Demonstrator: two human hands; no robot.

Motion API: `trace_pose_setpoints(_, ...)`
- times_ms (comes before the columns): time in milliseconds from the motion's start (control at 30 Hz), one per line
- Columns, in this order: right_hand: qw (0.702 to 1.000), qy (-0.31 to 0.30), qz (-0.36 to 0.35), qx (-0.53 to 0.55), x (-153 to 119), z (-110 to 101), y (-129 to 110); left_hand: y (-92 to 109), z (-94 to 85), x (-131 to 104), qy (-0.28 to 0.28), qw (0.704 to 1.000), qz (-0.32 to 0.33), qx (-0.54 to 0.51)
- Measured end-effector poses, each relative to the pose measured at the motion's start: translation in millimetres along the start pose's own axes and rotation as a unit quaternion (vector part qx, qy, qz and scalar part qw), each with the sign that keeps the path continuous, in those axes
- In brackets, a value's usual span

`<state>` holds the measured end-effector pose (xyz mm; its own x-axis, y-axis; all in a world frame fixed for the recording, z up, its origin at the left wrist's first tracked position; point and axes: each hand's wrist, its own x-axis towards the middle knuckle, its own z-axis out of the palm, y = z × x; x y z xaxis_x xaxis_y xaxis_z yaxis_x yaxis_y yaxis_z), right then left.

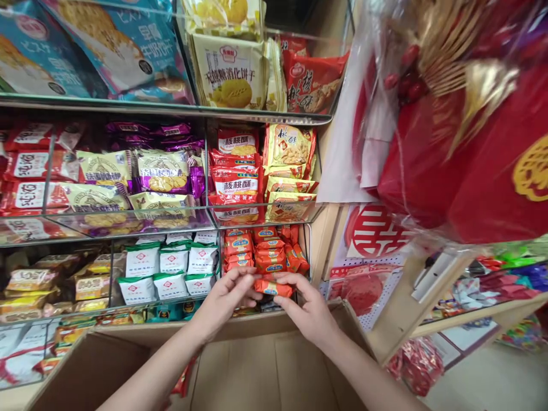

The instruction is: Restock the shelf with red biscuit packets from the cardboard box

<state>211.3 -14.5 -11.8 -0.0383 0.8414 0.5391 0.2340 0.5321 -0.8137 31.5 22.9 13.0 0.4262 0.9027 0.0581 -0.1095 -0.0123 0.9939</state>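
Note:
Between my two hands is a small red-orange wrapped snack packet (273, 287), held in front of the bottom-right shelf compartment. My right hand (309, 308) pinches its right end between thumb and fingers. My left hand (231, 297) is closed with curled fingers at the packet's left end; part of its grip is hidden behind the thumb. Just behind them, matching red-orange packets (270, 256) are stacked in the compartment. Below my forearms stands an open cardboard box (240, 365), with a red packet (183, 379) partly visible inside at the left.
White-and-green packets (173, 268) fill the compartment to the left. Glass shelf edges (162, 225) run above my hands, under red walnut-cookie packs (234, 182). A wooden shelf post (331, 245) and hanging red decorations (462, 154) in plastic are on the right.

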Motion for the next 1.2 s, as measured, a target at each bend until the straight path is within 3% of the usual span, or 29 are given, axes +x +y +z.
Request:
trace_pose_setpoints(133,0.997,-0.02,-0.034,-0.074,-9.2,0.6,-0.8,-1.3,1.4,-3.2,0.01,0.999,0.03,0.021)
trace_pose_setpoints(233,0.991,-0.025,-0.028,-0.125,-11.7,0.9,-0.6,-2.8,1.9,-5.3,-0.014,0.999,0.029,0.012)
trace_pose_setpoints(400,0.985,0.009,-0.015,-0.172,-14.9,5.6,4.2,-4.6,2.5,-6.8,-0.029,0.999,0.018,0.012)
trace_pose_setpoints(1200,0.975,-0.039,-0.043,-0.214,-14.5,7.1,-1.0,-5.1,1.3,-7.6,-0.018,0.997,0.037,0.069)
